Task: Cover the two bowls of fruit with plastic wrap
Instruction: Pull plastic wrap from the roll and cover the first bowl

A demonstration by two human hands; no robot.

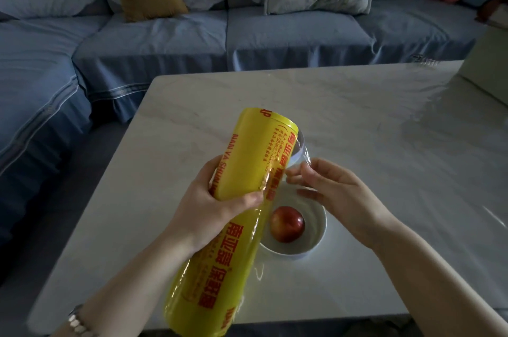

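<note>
From the head camera, much is hidden. The far bowl shows only as a sliver of white rim past the far end of the roll of plastic wrap, and its contents cannot be seen. The loose film is clear and hard to trace, showing only a glinting edge.

The left grip is clamped around the middle of the yellow roll, thumb on top, holding it tilted above the table. The right grip, just right of the roll, has its thumb and forefinger together on the film's edge. The near bowl sits on the table below the right grip and holds a red apple; the roll covers its left rim.
</note>
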